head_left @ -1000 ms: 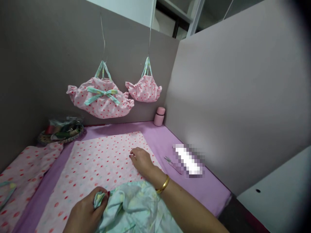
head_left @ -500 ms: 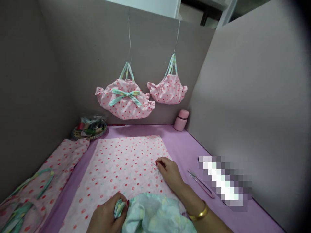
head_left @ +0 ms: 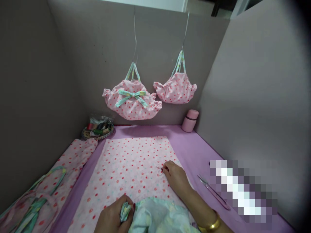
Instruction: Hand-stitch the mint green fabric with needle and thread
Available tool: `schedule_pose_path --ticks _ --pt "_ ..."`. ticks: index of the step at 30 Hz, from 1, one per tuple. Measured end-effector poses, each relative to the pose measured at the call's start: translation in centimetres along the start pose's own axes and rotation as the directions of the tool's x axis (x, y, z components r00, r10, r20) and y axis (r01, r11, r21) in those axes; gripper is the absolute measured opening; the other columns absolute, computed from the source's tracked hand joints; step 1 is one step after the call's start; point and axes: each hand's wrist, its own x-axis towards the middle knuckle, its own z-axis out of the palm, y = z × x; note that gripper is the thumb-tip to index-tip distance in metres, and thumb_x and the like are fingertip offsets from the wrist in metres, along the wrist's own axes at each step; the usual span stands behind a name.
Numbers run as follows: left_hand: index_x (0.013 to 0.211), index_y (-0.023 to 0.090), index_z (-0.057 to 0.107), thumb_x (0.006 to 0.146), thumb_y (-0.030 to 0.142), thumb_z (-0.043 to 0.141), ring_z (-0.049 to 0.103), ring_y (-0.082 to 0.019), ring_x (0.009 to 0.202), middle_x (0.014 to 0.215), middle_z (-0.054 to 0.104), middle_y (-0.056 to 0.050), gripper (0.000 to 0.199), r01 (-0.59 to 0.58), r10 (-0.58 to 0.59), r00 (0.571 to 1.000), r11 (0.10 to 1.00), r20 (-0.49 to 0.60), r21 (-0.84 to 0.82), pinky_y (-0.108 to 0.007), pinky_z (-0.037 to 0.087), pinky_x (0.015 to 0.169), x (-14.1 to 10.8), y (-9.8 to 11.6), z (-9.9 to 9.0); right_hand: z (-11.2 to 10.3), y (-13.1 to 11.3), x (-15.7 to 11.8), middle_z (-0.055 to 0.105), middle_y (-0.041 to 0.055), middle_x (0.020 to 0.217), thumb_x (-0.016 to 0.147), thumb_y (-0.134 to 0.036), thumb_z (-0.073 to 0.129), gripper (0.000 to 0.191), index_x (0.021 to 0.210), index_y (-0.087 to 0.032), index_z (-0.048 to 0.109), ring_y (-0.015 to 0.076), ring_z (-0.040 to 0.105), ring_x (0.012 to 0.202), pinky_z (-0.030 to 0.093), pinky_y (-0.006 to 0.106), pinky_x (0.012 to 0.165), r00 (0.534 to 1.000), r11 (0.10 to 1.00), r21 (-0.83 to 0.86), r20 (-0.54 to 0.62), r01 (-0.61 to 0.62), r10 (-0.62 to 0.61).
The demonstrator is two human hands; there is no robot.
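Fingers of the right hand (head_left: 175,176) pinched a needle near the dotted cloth's (head_left: 126,168) right edge; the left hand (head_left: 114,218) clamped mint fabric (head_left: 157,216) at its near edge.

two hands: left hand (head_left: 113,217), right hand (head_left: 175,176). two pink dotted bags hanging on wall: bowed bag (head_left: 132,103), plain bag (head_left: 177,90). one pink bottle (head_left: 190,120). one basket of threads (head_left: 98,128). one pair of snips (head_left: 213,191). one gold bangle (head_left: 211,224). one mint cloth (head_left: 157,217).
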Motion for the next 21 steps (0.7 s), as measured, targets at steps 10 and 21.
schedule_pose_path --ticks 10,21 --pt "0.068 0.021 0.056 0.082 0.044 0.047 0.048 -0.014 0.053 0.056 0.055 0.002 0.028 0.019 -0.051 0.990 0.972 -0.132 -0.233 -0.020 0.038 0.052 -0.6 0.7 -1.1 -3.7 1.3 0.2 0.051 -0.0062 0.058 0.075 -0.040 0.059 0.022 0.078 -0.020 0.049 0.0056 0.038 0.038 0.032 0.017 0.035 0.926 0.676 0.735 -0.210 -0.061 0.313" --pt "0.068 0.016 0.055 0.081 0.043 0.048 0.040 -0.013 0.054 0.057 0.047 0.002 0.031 0.150 -0.162 0.987 0.872 0.014 -0.466 -0.021 0.032 0.051 -1.0 1.9 -1.8 -6.0 -5.0 -2.0 0.055 -0.0035 0.065 0.053 -0.015 0.080 0.034 0.082 -0.018 0.062 0.0025 0.047 0.047 0.041 0.008 0.040 0.894 0.100 0.929 0.308 -0.357 0.326"
